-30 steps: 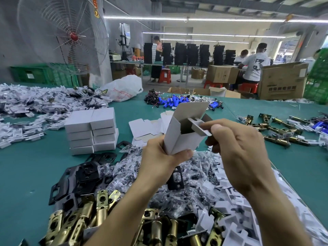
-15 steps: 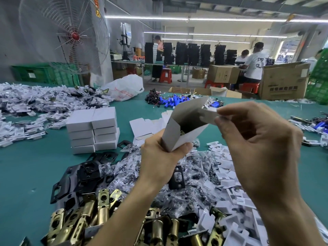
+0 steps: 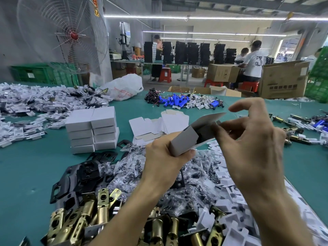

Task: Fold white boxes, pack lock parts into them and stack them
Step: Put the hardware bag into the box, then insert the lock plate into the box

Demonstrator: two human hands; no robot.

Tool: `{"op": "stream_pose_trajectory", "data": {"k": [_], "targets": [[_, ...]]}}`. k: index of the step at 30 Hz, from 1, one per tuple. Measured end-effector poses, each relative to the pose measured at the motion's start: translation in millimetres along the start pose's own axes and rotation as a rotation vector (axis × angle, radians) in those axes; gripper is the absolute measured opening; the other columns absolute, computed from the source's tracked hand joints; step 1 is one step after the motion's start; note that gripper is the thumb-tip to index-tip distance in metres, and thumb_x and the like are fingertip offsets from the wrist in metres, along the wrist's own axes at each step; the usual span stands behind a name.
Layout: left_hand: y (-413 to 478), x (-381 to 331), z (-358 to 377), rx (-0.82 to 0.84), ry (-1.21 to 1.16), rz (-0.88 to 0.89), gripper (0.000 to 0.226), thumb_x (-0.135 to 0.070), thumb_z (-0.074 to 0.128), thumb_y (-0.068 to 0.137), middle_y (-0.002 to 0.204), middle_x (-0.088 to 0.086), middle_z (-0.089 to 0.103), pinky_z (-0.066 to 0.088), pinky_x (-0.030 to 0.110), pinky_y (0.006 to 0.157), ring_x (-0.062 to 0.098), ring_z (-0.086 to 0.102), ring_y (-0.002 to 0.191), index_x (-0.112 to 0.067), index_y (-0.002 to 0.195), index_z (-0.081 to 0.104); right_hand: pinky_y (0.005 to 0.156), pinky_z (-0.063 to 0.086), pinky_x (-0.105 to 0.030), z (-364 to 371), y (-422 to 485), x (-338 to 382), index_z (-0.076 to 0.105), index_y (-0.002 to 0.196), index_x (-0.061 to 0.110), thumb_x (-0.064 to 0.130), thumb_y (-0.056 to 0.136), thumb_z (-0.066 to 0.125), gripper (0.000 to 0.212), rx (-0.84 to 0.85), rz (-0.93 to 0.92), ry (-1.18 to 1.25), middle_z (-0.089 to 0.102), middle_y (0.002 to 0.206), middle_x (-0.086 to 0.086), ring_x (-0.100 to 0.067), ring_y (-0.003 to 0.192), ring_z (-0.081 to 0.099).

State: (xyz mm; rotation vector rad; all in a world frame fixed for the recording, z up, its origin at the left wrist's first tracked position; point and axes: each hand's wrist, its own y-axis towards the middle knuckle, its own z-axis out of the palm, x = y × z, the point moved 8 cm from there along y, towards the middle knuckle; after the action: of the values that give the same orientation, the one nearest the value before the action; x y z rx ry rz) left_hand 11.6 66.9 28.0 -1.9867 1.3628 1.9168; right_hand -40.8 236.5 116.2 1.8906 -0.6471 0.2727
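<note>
One white box (image 3: pixel 186 139) now tipped from upright toward flat, held above parts heap (image 3: pixel 177 174). We clamp left hand (image 3: pixel 165 157) fingers round its closed end. Right hand (image 3: pixel 248 139) pinches end flap, forefinger lifted apart. Folding nearly done; packing and joining finished stack (image 3: pixel 92 128) remain.
</note>
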Motion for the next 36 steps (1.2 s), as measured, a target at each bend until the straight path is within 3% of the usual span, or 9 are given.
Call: {"op": "stream_pose_trajectory", "data": {"k": [5,10,16,20,23,25,28,32,36], "targets": [[-1.5,2.1,4.8,0.06,0.03,-0.032,0.036,-0.017,0.088,0.073,0.065,-0.027,0.061,0.038,0.009,0.054,-0.005,0.052,0.06,-0.045,0.07,0.066,0.064,0.03,-0.013,11.3,-2.2,-19.6,0.045,0.113,0.032,0.028,0.08,0.082,0.05,0.118,0.159,-0.031,0.073,0.081,0.01,-0.019,0.077,0.067],[-4.8,12.2,12.5,0.166,0.001,-0.134,0.033,-0.021,0.089,0.072,0.067,-0.023,0.063,0.042,0.013,0.055,-0.002,0.052,0.06,-0.047,0.069,0.069,0.077,0.051,-0.044,23.7,-4.4,-24.0,0.049,0.125,0.034,0.023,0.088,0.07,0.044,0.267,0.184,-0.048,0.071,0.085,0.009,-0.03,0.082,0.065],[-6.5,20.1,12.6,0.165,-0.017,-0.206,0.024,-0.022,0.09,0.069,0.069,-0.019,0.067,0.044,0.014,0.055,-0.002,0.056,0.06,-0.035,0.07,0.071,0.077,0.051,-0.045,19.2,-1.7,-22.1,0.05,0.128,0.032,0.022,0.09,0.065,0.042,0.163,0.13,-0.006,0.065,0.084,0.02,-0.027,0.077,0.062],[-4.9,23.1,6.8,0.096,-0.151,-0.285,0.022,-0.017,0.091,0.071,0.082,-0.01,0.075,0.06,0.032,0.071,0.014,0.071,0.077,-0.027,0.082,0.076,0.081,0.051,-0.047,6.4,2.7,-26.6,0.055,0.124,0.026,0.02,0.09,0.064,0.036,-0.021,0.12,0.064,0.056,0.077,0.025,-0.013,0.067,0.061],[-0.4,26.8,-6.0,-0.036,-0.246,-0.313,0.024,-0.015,0.09,0.071,0.087,-0.006,0.077,0.062,0.028,0.068,0.016,0.072,0.082,-0.022,0.089,0.074,0.082,0.051,-0.05,8.8,1.2,-37.8,0.054,0.123,0.027,0.024,0.091,0.062,0.032,-0.048,0.178,0.108,0.057,0.076,0.02,-0.024,0.077,0.061],[2.1,29.4,-14.2,-0.1,-0.272,-0.326,0.031,-0.014,0.089,0.072,0.089,-0.013,0.076,0.058,0.021,0.066,0.008,0.072,0.082,-0.027,0.094,0.07,0.076,0.053,-0.045,22.8,-1.2,-50.4,0.055,0.119,0.027,0.029,0.092,0.062,0.028,0.056,0.234,0.102,0.058,0.071,0.016,-0.027,0.082,0.062],[5.8,34.9,-24.8,-0.136,-0.196,-0.335,0.036,-0.015,0.087,0.075,0.089,-0.016,0.074,0.057,0.03,0.077,0.005,0.071,0.086,-0.034,0.095,0.064,0.067,0.054,-0.034,61.2,-13.4,-70.2,0.06,0.114,0.026,0.033,0.092,0.064,0.024,0.384,0.31,0.033,0.062,0.068,0.012,-0.006,0.068,0.061],[9.0,38.6,-31.4,-0.144,-0.134,-0.331,0.03,-0.018,0.087,0.076,0.084,-0.02,0.074,0.058,0.034,0.08,0.0,0.07,0.079,-0.034,0.088,0.064,0.094,0.05,-0.038,114.5,-51.7,-78.1,0.053,0.129,0.031,0.033,0.092,0.064,0.038,0.856,0.259,-0.129,0.064,0.114,0.007,-0.012,0.101,0.061],[10.2,37.4,-30.2,-0.12,-0.069,-0.316,0.027,-0.02,0.087,0.075,0.08,-0.018,0.074,0.058,0.033,0.076,0.003,0.07,0.076,-0.033,0.084,0.065,0.107,0.035,-0.037,147.5,-77.0,-61.0,0.037,0.146,0.039,0.028,0.089,0.063,0.063,1.005,0.0,-0.224,0.041,0.147,0.01,-0.023,0.128,0.041]]}}
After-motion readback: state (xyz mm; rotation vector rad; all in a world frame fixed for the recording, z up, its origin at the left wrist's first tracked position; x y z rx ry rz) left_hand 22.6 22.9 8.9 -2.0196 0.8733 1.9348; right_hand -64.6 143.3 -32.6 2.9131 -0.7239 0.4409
